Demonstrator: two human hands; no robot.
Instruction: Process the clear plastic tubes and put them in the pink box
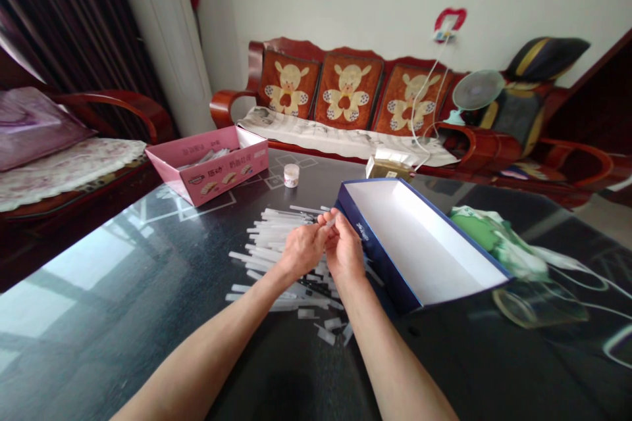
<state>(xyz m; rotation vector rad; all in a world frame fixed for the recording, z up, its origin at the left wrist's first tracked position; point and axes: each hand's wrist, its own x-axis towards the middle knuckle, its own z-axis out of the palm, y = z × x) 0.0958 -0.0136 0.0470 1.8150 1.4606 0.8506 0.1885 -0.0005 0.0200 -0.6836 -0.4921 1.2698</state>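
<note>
Living room shot, with a red-brown wooden sofa against a white wall, orange cushions with cartoon bears on them, and a little white fan perched near its right end. Up front is a big dark glass-topped table, and that's where all the stuff is. There's a pink cardboard box at the far left, a small white jar, a tan box by the far edge, and an open navy box with a white inside to the right, with a green cloth and a clear glass past it. A messy pile of translucent plastic sticks lies under the hands, just left of the navy box. Left hand and right hand are both closed up, their fingertips pinching one thin stick above the pile.
</note>
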